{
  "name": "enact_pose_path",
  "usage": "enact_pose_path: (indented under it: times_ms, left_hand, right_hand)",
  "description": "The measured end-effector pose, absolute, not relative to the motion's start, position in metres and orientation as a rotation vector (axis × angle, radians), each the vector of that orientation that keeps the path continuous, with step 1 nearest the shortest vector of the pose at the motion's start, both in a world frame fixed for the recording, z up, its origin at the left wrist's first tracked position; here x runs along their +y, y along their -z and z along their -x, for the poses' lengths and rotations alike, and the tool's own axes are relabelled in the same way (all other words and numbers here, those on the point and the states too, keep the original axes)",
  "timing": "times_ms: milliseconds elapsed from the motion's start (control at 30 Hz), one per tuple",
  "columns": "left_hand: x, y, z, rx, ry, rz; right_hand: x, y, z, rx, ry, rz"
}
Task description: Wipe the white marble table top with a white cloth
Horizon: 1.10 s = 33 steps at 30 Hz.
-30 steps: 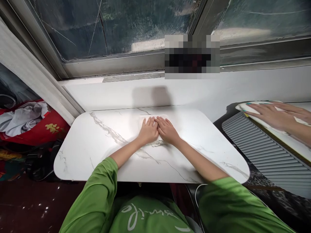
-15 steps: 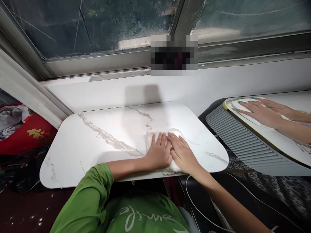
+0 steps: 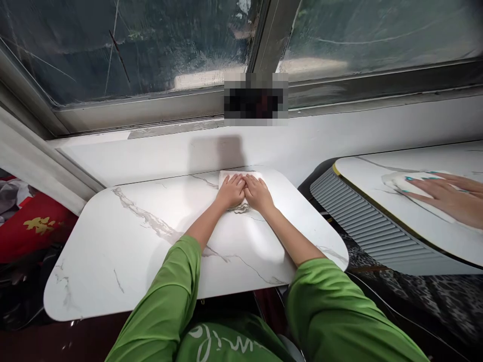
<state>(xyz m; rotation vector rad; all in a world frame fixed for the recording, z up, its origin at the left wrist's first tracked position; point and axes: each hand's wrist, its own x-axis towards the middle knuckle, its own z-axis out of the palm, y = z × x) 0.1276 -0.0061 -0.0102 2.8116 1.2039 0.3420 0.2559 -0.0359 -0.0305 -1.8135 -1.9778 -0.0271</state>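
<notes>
A folded white cloth (image 3: 240, 206) lies on a white marble-patterned tabletop (image 3: 101, 251), close to its far edge by the wall. My left hand (image 3: 231, 191) rests flat on the cloth with its fingers stretched forward. Beside it, my right hand (image 3: 258, 192) is also laid flat on the cloth, and the two hands touch at the fingertips. Both hands cover most of the cloth. Neither hand wraps around anything.
At the right, another person's hands (image 3: 441, 193) press a white cloth (image 3: 392, 178) on a second marble-patterned top (image 3: 362, 166) with a ribbed grey side (image 3: 354, 221). A window (image 3: 151, 50) stands behind a white wall ledge (image 3: 158, 156). A red bag (image 3: 22, 236) sits at left.
Both my hands have slid the cloth away from me and slightly left, from the near edge to the far edge. The other person's hands have moved rightward and nearer with their cloth.
</notes>
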Motion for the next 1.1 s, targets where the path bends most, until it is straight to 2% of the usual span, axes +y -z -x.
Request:
enact_pose_path:
  times_ms: [333, 567, 700, 867, 1100]
  left_hand:
    - [-0.142, 0.012, -0.15, 1.188, -0.362, -2.828]
    - [-0.196, 0.007, -0.191, 0.93, -0.336, -2.97]
    - [-0.171, 0.011, -0.214, 0.87, -0.365, -3.011]
    - [-0.096, 0.017, -0.229, 0.874, -0.372, -2.967]
    - [0.001, 0.01, -0.216, 1.193, -0.277, -2.841]
  right_hand:
    - [-0.168, 0.03, -0.296, -2.187, 0.054, 1.659]
    - [-0.243, 0.04, -0.348, -2.035, 0.039, 1.847]
    - [-0.222, 0.045, -0.367, -1.995, 0.124, 1.919]
    - [-0.144, 0.036, -0.37, -1.973, 0.111, 1.957]
    - [-0.03, 0.027, -0.351, -2.008, 0.064, 1.968]
